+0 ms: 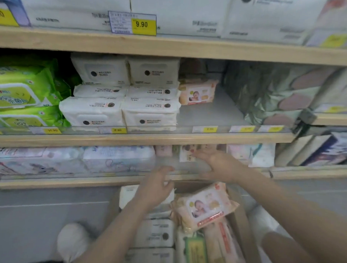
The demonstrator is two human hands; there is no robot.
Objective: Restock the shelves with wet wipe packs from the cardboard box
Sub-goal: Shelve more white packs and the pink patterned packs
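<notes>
- My right hand (218, 164), at centre right of the frame, reaches into the lower shelf (127, 182); its fingers lie against a peach baby-print pack (187, 154) there, but motion blur keeps me from telling whether I'm gripping it or only pushing it.
- My left hand (157, 187), just below and left of it, hangs with fingers spread and relaxed, holding nothing, in front of the shelf's edge.
- The cardboard box (242, 222) sits at bottom centre, with white packs (155, 233) on its left side and another peach pack (205, 206) lying tilted on top at the right.
- One peach pack on the middle shelf (197, 92) stands alone beside a bare gap.
- Risk, as I judge it: the clear rail along the shelf front could catch the pack and tip it back onto the floor.
- The tilted pack in the box could slide off if my left arm knocks it.
</notes>
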